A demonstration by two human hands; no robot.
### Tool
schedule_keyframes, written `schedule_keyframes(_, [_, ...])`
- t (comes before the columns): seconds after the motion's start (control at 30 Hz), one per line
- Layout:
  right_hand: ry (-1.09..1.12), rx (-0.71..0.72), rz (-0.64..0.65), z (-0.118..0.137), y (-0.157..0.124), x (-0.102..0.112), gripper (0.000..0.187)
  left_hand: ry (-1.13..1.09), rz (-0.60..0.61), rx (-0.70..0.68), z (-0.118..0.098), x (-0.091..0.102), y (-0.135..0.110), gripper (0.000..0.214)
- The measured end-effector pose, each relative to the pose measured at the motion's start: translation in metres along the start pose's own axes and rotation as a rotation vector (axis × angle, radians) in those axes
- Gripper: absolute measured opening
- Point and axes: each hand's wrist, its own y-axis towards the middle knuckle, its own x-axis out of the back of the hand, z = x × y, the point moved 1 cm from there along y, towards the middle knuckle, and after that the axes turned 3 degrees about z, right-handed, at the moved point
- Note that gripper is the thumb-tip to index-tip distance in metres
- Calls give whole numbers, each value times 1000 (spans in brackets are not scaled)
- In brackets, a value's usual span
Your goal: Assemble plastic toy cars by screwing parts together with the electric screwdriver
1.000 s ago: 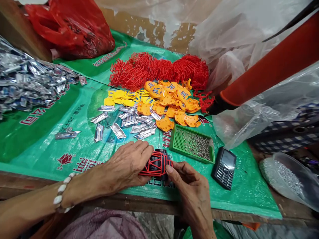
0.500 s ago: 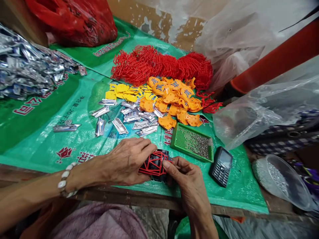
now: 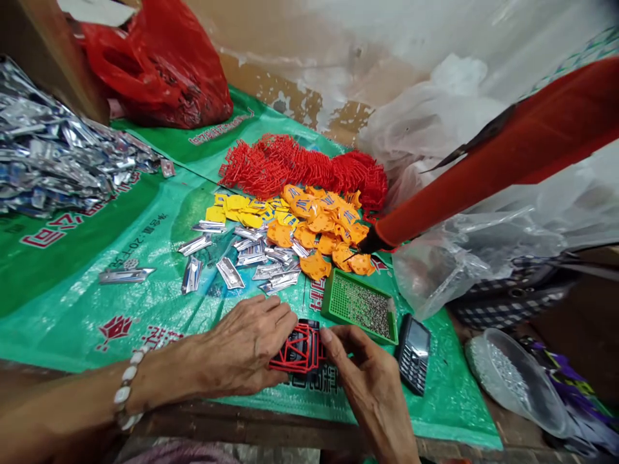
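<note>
A small black toy body with a red plastic frame (image 3: 300,349) on top rests on the green woven sheet (image 3: 87,309) near the table's front edge. My left hand (image 3: 246,345) lies over its left side, fingers curled and pressing on it. My right hand (image 3: 360,370) grips its right end, thumb tip against the red frame. Behind it lie loose silver foil pieces (image 3: 232,258), orange (image 3: 322,235) and yellow plastic parts (image 3: 235,206), and a heap of red frames (image 3: 300,164).
A green tray of small metal pins (image 3: 360,303) and a black keypad phone (image 3: 413,354) sit right of my hands. A clear bowl of pins (image 3: 512,380) stands far right. A silver foil heap (image 3: 53,154), a red bag (image 3: 159,64), clear bags and a red pole (image 3: 488,161) surround the work area.
The view has tilted up and shifted; both hands stay on the toy body, with the fingers shifting slightly on the red frame.
</note>
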Motion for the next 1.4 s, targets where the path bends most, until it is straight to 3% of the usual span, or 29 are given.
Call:
schedule_keyframes(0.13, [-538,336,-118,17,32,-1,31,-62,-48,34,-2,-6,-4,38])
schedule_keyframes(0.23, [-699,357,-123,24,62,-14,22,-74,-81,57,-2,-7,-7,49])
schedule_keyframes(0.4, [-719,339,-88,25,92,-25,18,-40,-122,46,1,-10,-8,55])
schedule_keyframes(0.5, [-637,345,-94,30,86,-16,18,-29,-138,32,1,-15,-10,54])
schedule_keyframes(0.63, [-378,294,-71,37,49,17,31,-10,-182,16,-2,-14,-14,59])
schedule_keyframes(0.7, [48,93,-8,30,25,37,41,-38,-154,24,-3,-9,-14,54])
schedule_keyframes(0.77, [285,-91,-5,17,4,51,49,-62,-130,26,-3,-5,-13,50])
schedule_keyframes(0.83, [368,-222,26,0,-12,55,51,-60,-131,4,-2,-3,-11,49])
schedule_keyframes(0.93, [314,-306,134,-25,-24,43,52,-44,-118,-28,2,-4,-8,49])
schedule_keyframes(1.0, [175,-230,125,-34,-26,32,53,-28,-108,-40,4,-5,-7,52])
schedule_keyframes(1.1, [-128,39,-106,-39,-28,25,46,-27,-66,-35,6,-3,-5,55])
schedule_keyframes(1.17, [-288,216,-194,-39,-32,26,36,-46,-32,-28,7,-1,-2,52])
schedule_keyframes(1.3, [-439,527,-71,-40,-37,22,30,-38,-5,-41,6,3,4,46])
schedule_keyframes(1.4, [-454,584,-59,-44,-35,17,25,-26,-7,-52,7,4,7,48])
